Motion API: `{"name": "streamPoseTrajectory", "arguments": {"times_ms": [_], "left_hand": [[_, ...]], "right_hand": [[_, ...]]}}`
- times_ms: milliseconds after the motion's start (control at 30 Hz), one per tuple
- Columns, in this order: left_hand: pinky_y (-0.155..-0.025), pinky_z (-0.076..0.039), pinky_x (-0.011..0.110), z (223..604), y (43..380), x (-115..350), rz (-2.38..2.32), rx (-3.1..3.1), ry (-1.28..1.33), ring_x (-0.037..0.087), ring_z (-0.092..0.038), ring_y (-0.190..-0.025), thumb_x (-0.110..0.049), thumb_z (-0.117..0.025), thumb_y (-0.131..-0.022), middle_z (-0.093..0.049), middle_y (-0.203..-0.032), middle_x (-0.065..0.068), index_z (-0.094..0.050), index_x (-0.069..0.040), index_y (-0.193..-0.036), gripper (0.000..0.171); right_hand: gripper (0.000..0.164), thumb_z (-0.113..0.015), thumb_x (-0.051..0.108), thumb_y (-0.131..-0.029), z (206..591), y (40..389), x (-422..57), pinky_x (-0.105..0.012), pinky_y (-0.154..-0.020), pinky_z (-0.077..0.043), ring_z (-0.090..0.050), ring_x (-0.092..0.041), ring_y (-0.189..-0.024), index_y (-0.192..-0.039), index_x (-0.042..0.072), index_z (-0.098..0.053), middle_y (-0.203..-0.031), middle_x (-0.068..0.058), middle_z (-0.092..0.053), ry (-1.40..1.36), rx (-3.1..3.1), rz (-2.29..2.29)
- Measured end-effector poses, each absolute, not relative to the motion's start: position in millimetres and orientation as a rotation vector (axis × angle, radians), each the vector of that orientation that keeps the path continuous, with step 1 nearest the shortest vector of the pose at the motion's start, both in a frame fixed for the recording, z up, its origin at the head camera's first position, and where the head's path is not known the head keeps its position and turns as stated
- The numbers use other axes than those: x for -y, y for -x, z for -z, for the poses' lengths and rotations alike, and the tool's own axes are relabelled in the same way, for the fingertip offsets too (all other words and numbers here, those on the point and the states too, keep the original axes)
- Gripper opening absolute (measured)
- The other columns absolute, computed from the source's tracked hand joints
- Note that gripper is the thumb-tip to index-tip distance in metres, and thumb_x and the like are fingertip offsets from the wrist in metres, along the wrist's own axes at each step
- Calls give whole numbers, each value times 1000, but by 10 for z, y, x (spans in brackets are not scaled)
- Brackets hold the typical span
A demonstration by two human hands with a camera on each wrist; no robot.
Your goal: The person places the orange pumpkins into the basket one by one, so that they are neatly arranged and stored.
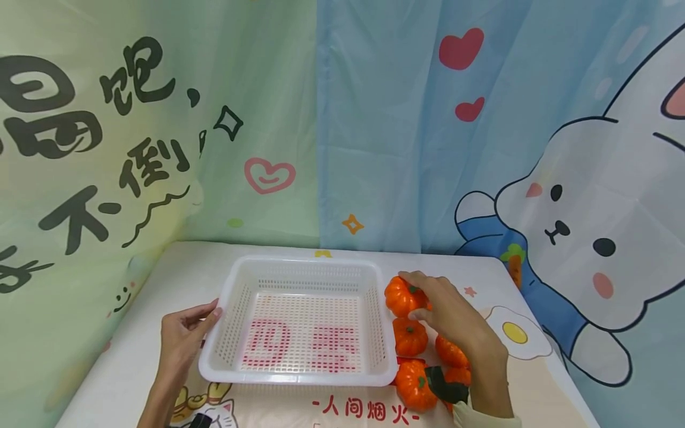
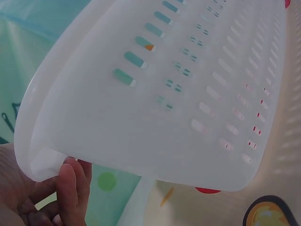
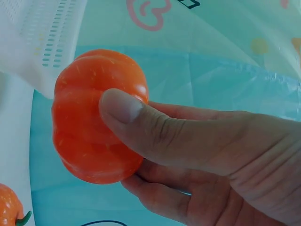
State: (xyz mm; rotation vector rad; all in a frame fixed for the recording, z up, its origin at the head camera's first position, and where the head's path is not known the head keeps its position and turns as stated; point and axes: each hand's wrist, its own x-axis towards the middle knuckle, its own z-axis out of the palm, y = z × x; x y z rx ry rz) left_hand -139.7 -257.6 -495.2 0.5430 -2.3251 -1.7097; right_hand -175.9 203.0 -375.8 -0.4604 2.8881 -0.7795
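A white plastic basket (image 1: 299, 378) with slotted walls stands in the middle of the table, the red print below showing through its floor. My left hand (image 1: 184, 330) grips its left rim, fingers curled under the edge in the left wrist view. In my right hand (image 1: 455, 315) is a small orange toy pumpkin (image 3: 84, 127), pinched between thumb and fingers just off the basket's right rim. Closer to me, along that same side, sit several more pumpkins (image 1: 409, 337), some partly covered by the right hand and forearm.
The white table cover (image 1: 176, 273) carries printed red characters and a fried egg picture (image 1: 515, 333) at right. Behind the table hangs a printed curtain (image 1: 374, 148). A dark piece (image 1: 446, 386) beside the right wrist overlaps the nearest pumpkins.
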Motion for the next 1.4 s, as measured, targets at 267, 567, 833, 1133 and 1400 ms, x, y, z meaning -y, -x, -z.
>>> {"name": "streamPoseTrajectory", "arguments": {"times_ms": [267,567,833,1133,1400], "left_hand": [[-67,-68,30,4932,1381,2582,1707,2313,-525,16,-76,-76,-27,-78,-104,-79,-126,22,-75,0,-134,40],[-65,-67,31,4962,1380,2599,1731,2316,-542,15,-76,-75,-26,-77,-104,-81,-123,20,-74,0,-135,40],[-67,-68,31,4958,1392,2594,1736,2312,-537,17,-77,-77,-28,-78,-103,-80,-126,21,-75,-1,-135,42],[-64,-68,32,4951,1394,2584,1721,2310,-525,17,-76,-76,-26,-77,-104,-81,-119,20,-75,0,-134,40],[-64,-68,33,4958,1390,2583,1736,2288,-498,17,-77,-75,-27,-79,-103,-81,-121,22,-76,0,-133,41]], "right_hand": [[74,-85,7,-94,3752,1756,-1961,-68,-117,-51,-51,-47,-147,-161,11,-54,-162,-16,-58,505,-2874,831],[74,-84,7,-95,3770,1727,-1956,-70,-118,-49,-48,-47,-150,-162,13,-53,-165,-16,-55,486,-2863,834],[74,-84,9,-94,3778,1700,-1879,-68,-114,-54,-53,-45,-145,-161,15,-54,-162,-15,-58,540,-2870,829],[73,-85,9,-93,3799,1691,-1763,-70,-115,-52,-55,-43,-144,-160,17,-56,-161,-13,-59,551,-2876,778],[73,-86,9,-93,3840,1703,-1688,-67,-115,-54,-57,-39,-142,-160,19,-57,-157,-10,-63,560,-2860,762]]}}
